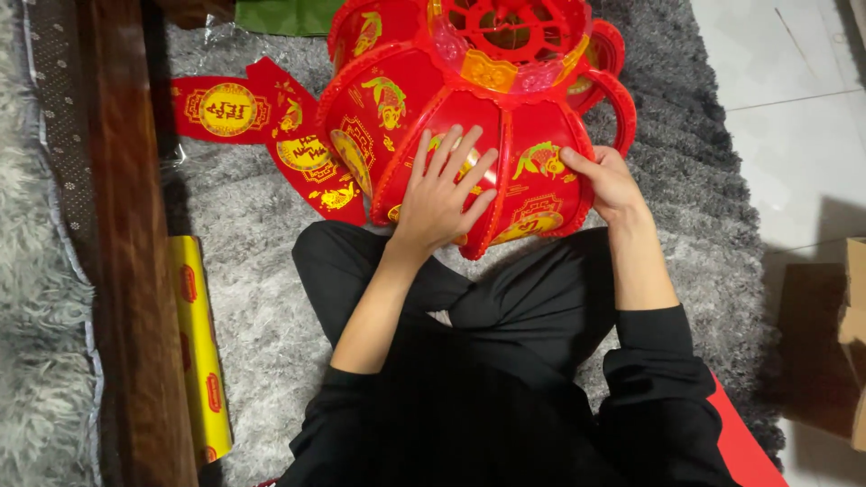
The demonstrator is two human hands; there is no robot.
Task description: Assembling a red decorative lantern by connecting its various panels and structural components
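The left hand (439, 197) lies flat on the red lantern (469, 126), palm down, with the fingers (449, 155) spread wide and pointing to 12 o'clock over a front panel. The right hand (606, 180) holds the lantern's side at about 3 o'clock; its fingers are bent around a panel edge, the thumb on the front. The lantern stands on the grey rug (262, 271) just in front of the crossed legs. Loose red panels (271, 126) lie on the rug at 9 o'clock of the lantern.
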